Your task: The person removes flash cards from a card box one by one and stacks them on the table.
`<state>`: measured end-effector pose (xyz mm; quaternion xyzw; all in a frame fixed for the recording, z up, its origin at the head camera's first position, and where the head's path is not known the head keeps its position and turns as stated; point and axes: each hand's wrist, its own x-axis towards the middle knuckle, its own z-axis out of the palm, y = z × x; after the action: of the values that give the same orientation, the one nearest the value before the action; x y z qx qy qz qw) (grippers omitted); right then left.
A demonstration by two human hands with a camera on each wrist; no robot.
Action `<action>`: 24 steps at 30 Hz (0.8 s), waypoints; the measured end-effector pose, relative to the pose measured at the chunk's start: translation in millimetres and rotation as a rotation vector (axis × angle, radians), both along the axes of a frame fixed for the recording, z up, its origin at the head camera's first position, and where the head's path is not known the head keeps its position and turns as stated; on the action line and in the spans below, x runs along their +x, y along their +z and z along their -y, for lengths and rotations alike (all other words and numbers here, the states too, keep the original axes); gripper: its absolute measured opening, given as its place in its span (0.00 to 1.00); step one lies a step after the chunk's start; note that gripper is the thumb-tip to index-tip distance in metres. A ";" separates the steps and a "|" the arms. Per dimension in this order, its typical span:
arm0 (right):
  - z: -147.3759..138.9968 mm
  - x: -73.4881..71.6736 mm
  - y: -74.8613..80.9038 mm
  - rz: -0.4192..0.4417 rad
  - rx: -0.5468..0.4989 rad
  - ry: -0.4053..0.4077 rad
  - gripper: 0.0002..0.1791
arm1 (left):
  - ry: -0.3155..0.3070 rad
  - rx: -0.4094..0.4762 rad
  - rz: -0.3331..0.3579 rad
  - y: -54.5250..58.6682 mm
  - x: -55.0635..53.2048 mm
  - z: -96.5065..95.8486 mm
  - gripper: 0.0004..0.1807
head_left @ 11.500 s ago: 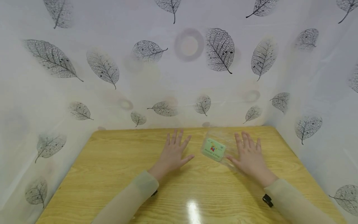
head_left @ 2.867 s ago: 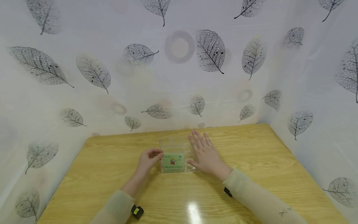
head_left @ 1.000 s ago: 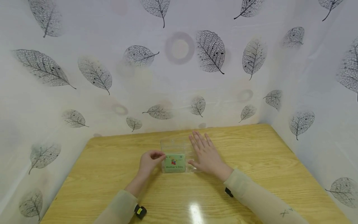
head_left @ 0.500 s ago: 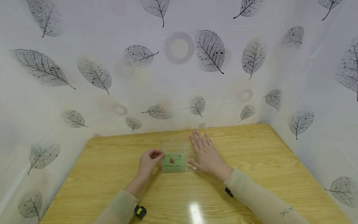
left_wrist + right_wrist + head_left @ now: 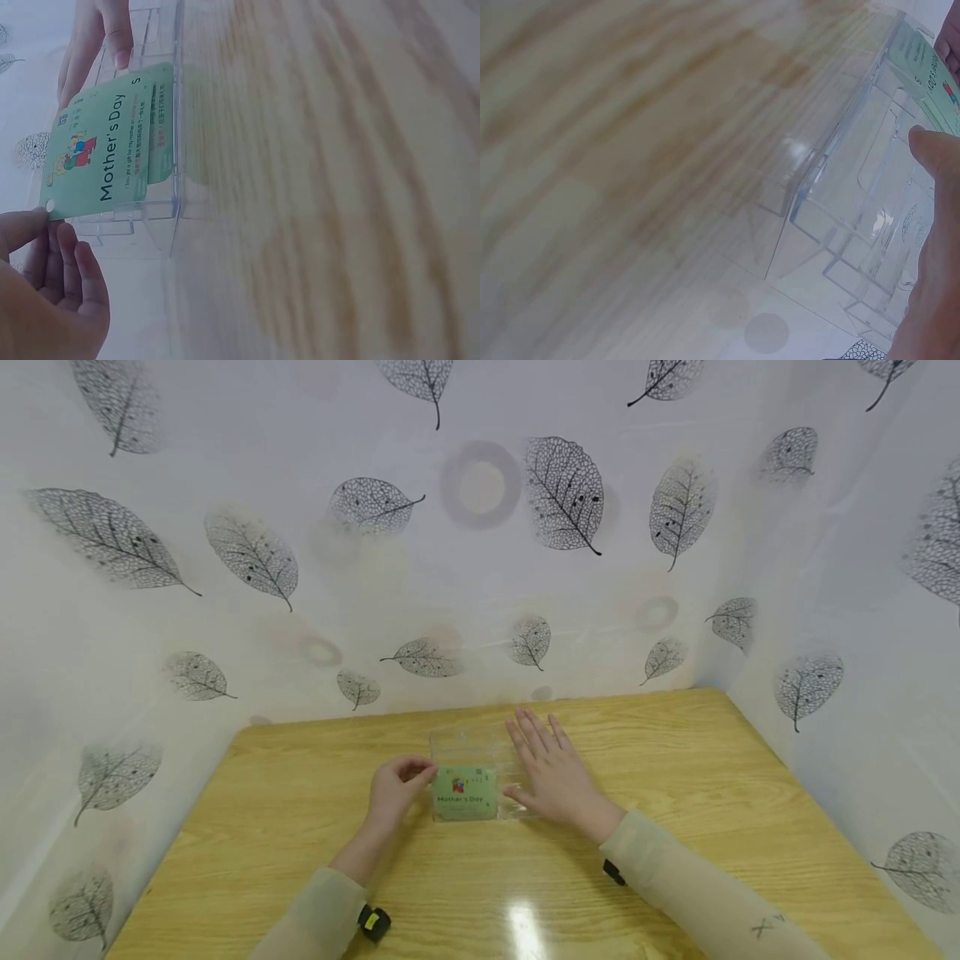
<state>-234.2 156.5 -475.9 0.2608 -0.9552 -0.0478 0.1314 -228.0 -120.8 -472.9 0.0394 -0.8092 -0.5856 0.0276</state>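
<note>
My left hand (image 5: 397,789) pinches the holed corner of a green card (image 5: 97,154) printed "Mother's Day" between thumb and fingertips. In the left wrist view this card is lifted at a tilt, and a second green card (image 5: 163,127) shows behind it in the clear plastic box (image 5: 178,97). The box lies on the table, its transparent compartments plain in the right wrist view. My right hand (image 5: 555,777) rests on the right part of the box with fingers straight and spread, its thumb (image 5: 930,146) beside the card compartment.
The wood-grain table (image 5: 465,885) carries the box near its far edge. A pale curtain (image 5: 480,560) with leaf prints hangs behind the table and along both sides. Dark wrist devices (image 5: 373,922) sit under both sleeves.
Earlier both hands lay spread and the box sat askew farther right; it is now squared nearer the middle. Over the last second the left hand has raised the front card slightly and shifted it left.
</note>
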 end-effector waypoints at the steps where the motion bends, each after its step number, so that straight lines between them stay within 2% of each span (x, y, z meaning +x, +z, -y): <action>1: 0.0 0.0 0.3 0.003 -0.002 0.000 0.59 | -0.002 0.002 0.001 1.0 0.3 0.3 0.07; 13: -0.5 -0.2 0.7 0.005 0.008 -0.002 0.59 | -0.002 0.037 0.030 4.0 -1.8 3.6 0.08; 18: -0.4 0.1 0.9 0.004 0.014 -0.005 0.59 | -0.002 0.054 0.017 4.3 -5.0 4.5 0.08; 24: -0.3 0.1 0.8 -0.002 0.001 0.004 0.59 | 0.015 0.061 0.029 8.9 -5.4 6.4 0.09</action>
<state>-234.0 156.8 -475.2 0.2626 -0.9545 -0.0484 0.1324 -233.4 -127.2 -464.0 0.0548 -0.7908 -0.6093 0.0192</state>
